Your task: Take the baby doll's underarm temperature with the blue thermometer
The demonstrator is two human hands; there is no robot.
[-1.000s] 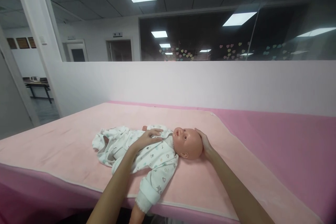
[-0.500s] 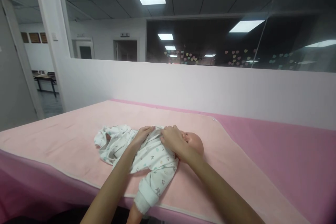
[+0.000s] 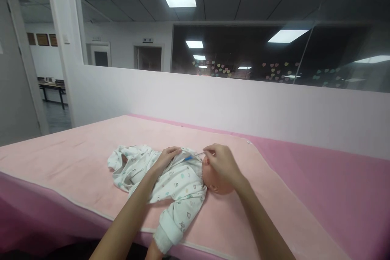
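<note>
A baby doll in a white printed outfit [image 3: 183, 180] lies on its back, its head [image 3: 221, 178] to the right and a sleeved arm toward the near edge. My left hand [image 3: 167, 158] rests on the doll's chest, fingers extended over the cloth. Above the face, my right hand [image 3: 222, 160] is closed, its fingertips pinching a thin white stick with a blue end [image 3: 189, 158]. The blue end points left over the upper chest. My right hand partly covers the face. What kind of tool the stick is cannot be made out.
A pale pink mat [image 3: 91, 146] lies under the doll on a darker pink surface [image 3: 319, 174]. Its near edge passes under the doll's arm. Behind it stands a low white wall [image 3: 213, 97] with glass above. A doorway [image 3: 51, 69] is at the left.
My right hand has risen from the doll's chest and moved right over the face. The stick with the blue end now shows in it. My left hand has stayed on the chest.
</note>
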